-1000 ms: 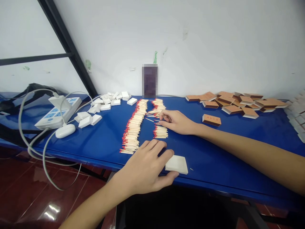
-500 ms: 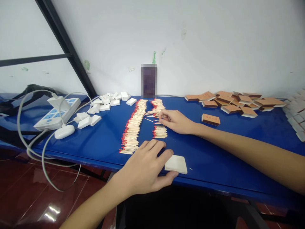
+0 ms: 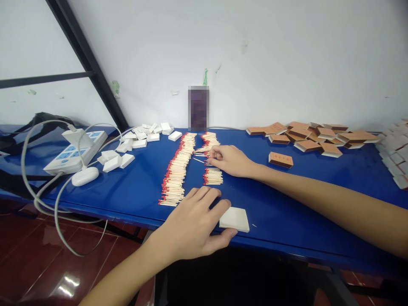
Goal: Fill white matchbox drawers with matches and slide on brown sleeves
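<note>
My left hand [image 3: 194, 227] rests at the table's front edge, thumb and index finger on either side of a white matchbox tray [image 3: 234, 219] lying flat. Its other fingers curl loosely onto the table, and they hide part of the tray's left end. Farther back, my right hand [image 3: 230, 160] has its fingertips pinched together at the shorter row of red-tipped matches [image 3: 213, 176], over a gap in that row. Matches at the fingertips are mostly hidden by the fingers. One loose match [image 3: 199, 160] lies just left of them. A longer row of matches [image 3: 177, 170] runs alongside on the left.
Orange matchbox sleeves [image 3: 307, 145] are heaped at the back right, with a single matchbox sleeve [image 3: 280, 159] in front. White small boxes [image 3: 139, 143] lie at the back left. A power strip [image 3: 76, 153] with looping cables is at left. More white boxes [image 3: 397, 148] are stacked far right.
Both hands keep nearly the same places. The right fingertips remain pinched at the short match row, with only a slight shift; the whole view has drifted slightly left.
</note>
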The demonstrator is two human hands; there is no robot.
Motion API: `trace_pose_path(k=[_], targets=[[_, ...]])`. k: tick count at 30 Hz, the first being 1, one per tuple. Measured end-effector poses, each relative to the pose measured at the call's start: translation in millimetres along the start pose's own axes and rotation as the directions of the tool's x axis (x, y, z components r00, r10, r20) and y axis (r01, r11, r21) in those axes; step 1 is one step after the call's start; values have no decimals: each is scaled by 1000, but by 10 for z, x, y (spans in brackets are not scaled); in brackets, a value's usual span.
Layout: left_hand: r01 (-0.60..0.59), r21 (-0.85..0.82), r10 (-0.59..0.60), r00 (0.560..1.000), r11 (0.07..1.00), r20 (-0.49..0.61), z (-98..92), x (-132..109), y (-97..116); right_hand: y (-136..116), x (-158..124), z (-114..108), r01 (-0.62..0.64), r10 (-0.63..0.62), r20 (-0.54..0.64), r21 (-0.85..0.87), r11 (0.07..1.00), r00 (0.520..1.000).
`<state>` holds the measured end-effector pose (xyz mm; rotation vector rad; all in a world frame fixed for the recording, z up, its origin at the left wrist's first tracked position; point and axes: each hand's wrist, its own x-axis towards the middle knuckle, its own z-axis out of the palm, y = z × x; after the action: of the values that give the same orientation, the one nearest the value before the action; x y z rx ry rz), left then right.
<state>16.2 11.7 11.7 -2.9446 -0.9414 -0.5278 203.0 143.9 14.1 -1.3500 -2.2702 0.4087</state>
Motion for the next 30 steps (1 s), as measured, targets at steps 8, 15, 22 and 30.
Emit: trace_pose_path(k=[8,15,22,30], targets=[[3,-13,-3,1000,1000,4,-3,-2,-3,24,-43,-32,62,-64,42,28,998,997],[14,-17,-14,1000,1000,15,-2,-3,4,23,-61,-45,63,-66,31,78,995,997],[10,-8,-10,1000,1000,-3,13,-16,0,-21,74,-60,103,-104,59,17,995,993],[-1,17,2,1000,1000,-12,7,-3,11,-252,235,-75,132,-123,71,-142,981,990]])
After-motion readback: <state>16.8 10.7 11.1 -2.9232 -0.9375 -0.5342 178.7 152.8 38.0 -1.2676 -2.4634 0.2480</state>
